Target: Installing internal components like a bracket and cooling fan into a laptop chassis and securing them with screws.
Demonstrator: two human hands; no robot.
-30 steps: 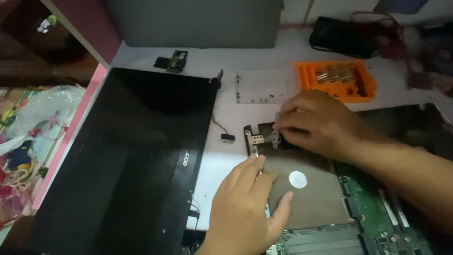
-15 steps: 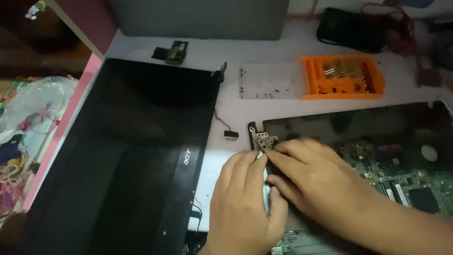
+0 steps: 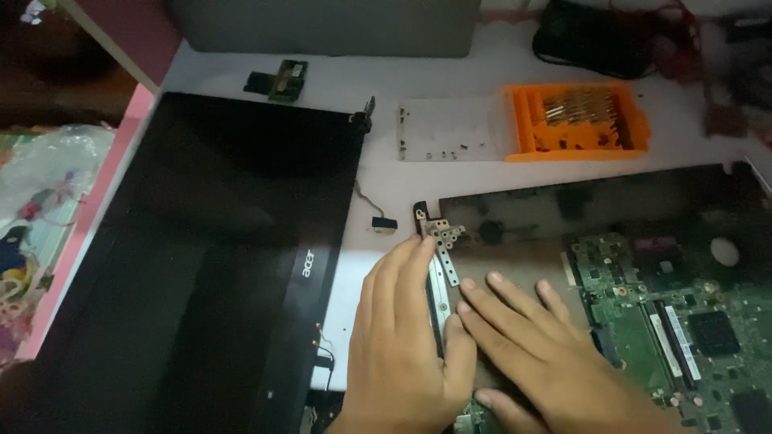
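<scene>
Hands (image 3: 410, 354) (image 3: 547, 362) are pressed flat, fingers spread, gripping nothing, beside the hinge bracket (image 3: 441, 241) of the laptop base (image 3: 563, 205); even pressure is advised.

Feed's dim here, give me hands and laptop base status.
Left hand flat on hinge bracket. Right hand flat on laptop base. Nothing gripped. Detached screen alongside.

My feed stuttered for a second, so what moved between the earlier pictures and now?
The right hand came down from the metal hinge bracket at the base's corner and now lies flat beside the left hand, which slid up along the base's left edge. The round-labelled grey part under them earlier is no longer visible. The black screen panel and orange plastic tray stayed put.
</scene>
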